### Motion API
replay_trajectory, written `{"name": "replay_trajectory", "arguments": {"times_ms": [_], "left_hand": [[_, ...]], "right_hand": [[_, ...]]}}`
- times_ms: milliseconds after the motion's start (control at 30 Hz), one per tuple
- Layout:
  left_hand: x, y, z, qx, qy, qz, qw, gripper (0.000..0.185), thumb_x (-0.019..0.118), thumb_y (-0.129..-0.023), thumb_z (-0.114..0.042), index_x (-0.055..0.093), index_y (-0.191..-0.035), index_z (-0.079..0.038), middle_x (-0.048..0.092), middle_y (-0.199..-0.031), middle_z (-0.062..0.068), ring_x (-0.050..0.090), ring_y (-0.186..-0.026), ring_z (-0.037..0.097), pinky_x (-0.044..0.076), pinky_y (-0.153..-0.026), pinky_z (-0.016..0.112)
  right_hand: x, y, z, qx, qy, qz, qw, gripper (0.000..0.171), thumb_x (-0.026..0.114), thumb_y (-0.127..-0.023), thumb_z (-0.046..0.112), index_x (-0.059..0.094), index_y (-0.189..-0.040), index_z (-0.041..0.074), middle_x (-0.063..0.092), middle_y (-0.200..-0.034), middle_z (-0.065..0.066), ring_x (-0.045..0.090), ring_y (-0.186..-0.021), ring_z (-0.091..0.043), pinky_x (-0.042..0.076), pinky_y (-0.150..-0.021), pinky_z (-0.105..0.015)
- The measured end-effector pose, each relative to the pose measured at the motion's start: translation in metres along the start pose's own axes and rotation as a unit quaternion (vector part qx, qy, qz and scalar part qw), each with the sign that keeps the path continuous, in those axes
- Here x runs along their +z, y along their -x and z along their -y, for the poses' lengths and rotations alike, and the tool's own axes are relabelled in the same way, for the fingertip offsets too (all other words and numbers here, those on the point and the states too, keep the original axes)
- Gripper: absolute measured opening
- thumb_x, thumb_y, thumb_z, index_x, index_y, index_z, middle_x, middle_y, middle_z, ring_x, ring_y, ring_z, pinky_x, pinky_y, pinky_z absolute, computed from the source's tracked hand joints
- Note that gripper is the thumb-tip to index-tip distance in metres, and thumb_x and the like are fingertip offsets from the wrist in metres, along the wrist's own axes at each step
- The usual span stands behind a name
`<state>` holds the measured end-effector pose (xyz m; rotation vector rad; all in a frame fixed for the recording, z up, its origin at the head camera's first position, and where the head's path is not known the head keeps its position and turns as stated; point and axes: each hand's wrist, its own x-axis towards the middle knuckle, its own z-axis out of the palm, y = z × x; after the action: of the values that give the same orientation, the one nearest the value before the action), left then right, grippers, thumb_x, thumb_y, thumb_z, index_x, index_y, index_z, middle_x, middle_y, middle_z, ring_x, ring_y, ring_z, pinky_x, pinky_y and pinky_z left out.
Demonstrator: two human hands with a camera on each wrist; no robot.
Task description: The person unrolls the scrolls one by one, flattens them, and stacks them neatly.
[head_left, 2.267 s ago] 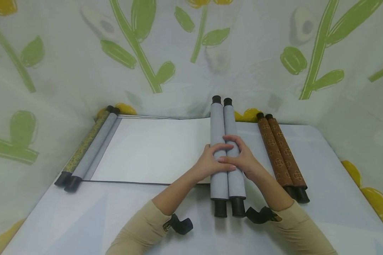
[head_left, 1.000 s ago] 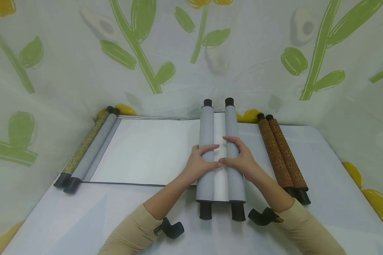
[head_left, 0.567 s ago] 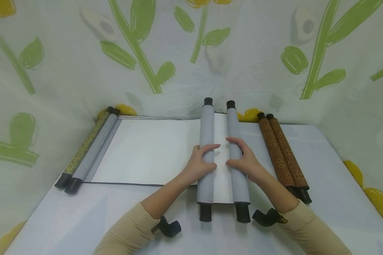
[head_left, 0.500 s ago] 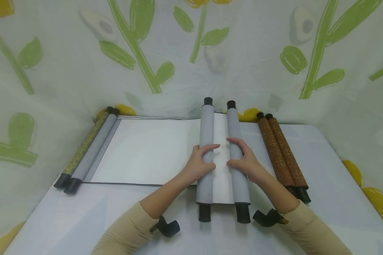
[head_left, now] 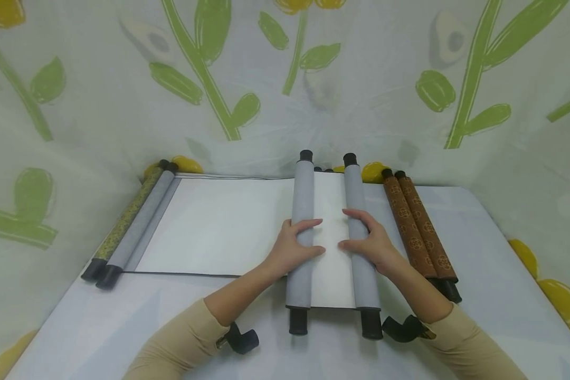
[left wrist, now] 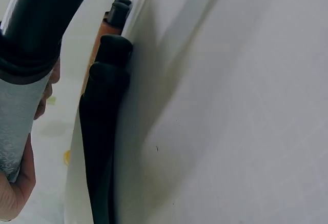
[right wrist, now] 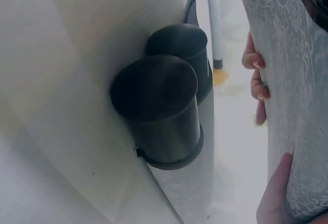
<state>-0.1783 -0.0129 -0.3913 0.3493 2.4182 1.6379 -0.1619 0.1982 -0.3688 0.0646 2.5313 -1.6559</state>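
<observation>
A grey hanging scroll (head_left: 331, 279) with black end knobs is held up over the table, partly unrolled, white paper showing between its two rollers. My left hand (head_left: 288, 247) grips the left roller (head_left: 299, 287), thumb and fingers curled round it. Likewise my right hand (head_left: 374, 241) grips the right roller (head_left: 367, 282). In the left wrist view, the left roller's black knob (left wrist: 38, 24) is close to the camera, with part of a hand (left wrist: 18, 183) below. The right wrist view shows patterned grey roller cloth (right wrist: 292, 96) with fingertips behind it.
Behind the held scroll, white paper (head_left: 218, 227) lies spread on the table (head_left: 100, 327). At its left end are a grey roller (head_left: 140, 227) and a yellow-green patterned roll (head_left: 128, 216). Two brown patterned rolls (head_left: 420, 232) lie to the right. A printed curtain (head_left: 351, 105) hangs behind.
The two rollers, side by side at first, have moved apart, left roller leftward and right roller rightward. A widening strip of white paper now shows between them. Both hands keep hold.
</observation>
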Motion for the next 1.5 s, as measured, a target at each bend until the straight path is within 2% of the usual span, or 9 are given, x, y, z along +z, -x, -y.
{"name": "replay_trajectory", "arguments": {"times_ms": [100, 300, 667, 833, 967, 1067, 1333, 1500], "left_hand": [[0.0, 0.0, 0.0, -0.006, 0.002, -0.002, 1.0, 0.055, 0.076, -0.074, -0.022, 0.06, -0.126, -0.033, 0.034, -0.134, 0.016, 0.044, -0.115, 0.034, 0.042, -0.09, 0.051], [-0.002, 0.0, -0.002, -0.009, 0.001, -0.005, 0.9999, 0.057, 0.066, -0.075, -0.011, 0.059, -0.128, -0.031, 0.033, -0.133, 0.018, 0.044, -0.11, 0.035, 0.044, -0.082, 0.048], [-0.008, 0.006, -0.001, 0.006, -0.029, -0.016, 0.9994, 0.057, 0.055, -0.075, -0.009, 0.059, -0.128, -0.03, 0.037, -0.127, 0.016, 0.043, -0.11, 0.031, 0.04, -0.077, 0.038], [-0.009, 0.005, 0.003, -0.005, -0.013, -0.02, 0.9997, 0.053, 0.06, -0.076, -0.014, 0.06, -0.126, -0.032, 0.04, -0.124, 0.014, 0.046, -0.104, 0.03, 0.042, -0.074, 0.037], [-0.006, 0.003, 0.005, -0.001, -0.013, -0.023, 0.9997, 0.053, 0.073, -0.076, -0.019, 0.061, -0.125, -0.032, 0.04, -0.124, 0.016, 0.048, -0.105, 0.032, 0.045, -0.079, 0.043], [-0.006, 0.002, 0.004, -0.001, -0.018, -0.025, 0.9995, 0.056, 0.078, -0.074, -0.021, 0.061, -0.125, -0.031, 0.04, -0.125, 0.017, 0.048, -0.107, 0.033, 0.045, -0.083, 0.045], [-0.009, 0.002, 0.001, -0.016, -0.02, -0.022, 0.9994, 0.058, 0.07, -0.074, -0.01, 0.058, -0.127, -0.03, 0.037, -0.128, 0.018, 0.046, -0.106, 0.035, 0.044, -0.077, 0.043], [-0.012, 0.001, 0.003, -0.021, -0.026, -0.025, 0.9991, 0.06, 0.063, -0.074, -0.006, 0.058, -0.127, -0.032, 0.038, -0.128, 0.017, 0.046, -0.103, 0.034, 0.043, -0.074, 0.04]], "right_hand": [[0.0, 0.0, 0.001, -0.007, 0.001, -0.002, 1.0, 0.079, 0.077, -0.072, 0.004, 0.042, -0.141, 0.015, 0.028, -0.151, -0.015, 0.028, -0.132, -0.036, 0.023, -0.104, -0.06], [-0.001, 0.001, 0.002, -0.006, 0.005, -0.003, 1.0, 0.077, 0.072, -0.071, -0.004, 0.042, -0.14, 0.012, 0.027, -0.151, -0.017, 0.026, -0.132, -0.038, 0.019, -0.105, -0.062], [-0.008, 0.001, 0.0, -0.021, 0.045, 0.006, 0.999, 0.081, 0.061, -0.071, -0.011, 0.037, -0.144, 0.014, 0.023, -0.153, -0.017, 0.023, -0.134, -0.037, 0.023, -0.103, -0.061], [-0.011, 0.002, -0.002, -0.025, 0.052, 0.001, 0.998, 0.079, 0.058, -0.071, -0.009, 0.038, -0.143, 0.016, 0.025, -0.153, -0.016, 0.025, -0.129, -0.035, 0.027, -0.097, -0.056], [-0.013, 0.001, -0.003, -0.042, 0.048, -0.004, 0.998, 0.077, 0.069, -0.073, -0.002, 0.04, -0.142, 0.012, 0.027, -0.152, -0.016, 0.023, -0.136, -0.037, 0.021, -0.104, -0.06], [-0.013, 0.0, -0.003, -0.044, 0.044, -0.007, 0.998, 0.081, 0.078, -0.071, 0.003, 0.04, -0.142, 0.009, 0.028, -0.152, -0.016, 0.02, -0.14, -0.039, 0.015, -0.108, -0.062], [-0.015, -0.001, -0.004, -0.034, 0.034, -0.004, 0.999, 0.081, 0.074, -0.069, -0.004, 0.04, -0.142, 0.008, 0.026, -0.153, -0.017, 0.015, -0.141, -0.038, 0.01, -0.108, -0.063], [-0.016, -0.001, -0.003, -0.033, 0.041, 0.0, 0.999, 0.079, 0.071, -0.071, -0.005, 0.039, -0.142, 0.009, 0.024, -0.153, -0.017, 0.015, -0.14, -0.038, 0.012, -0.107, -0.064]]}}
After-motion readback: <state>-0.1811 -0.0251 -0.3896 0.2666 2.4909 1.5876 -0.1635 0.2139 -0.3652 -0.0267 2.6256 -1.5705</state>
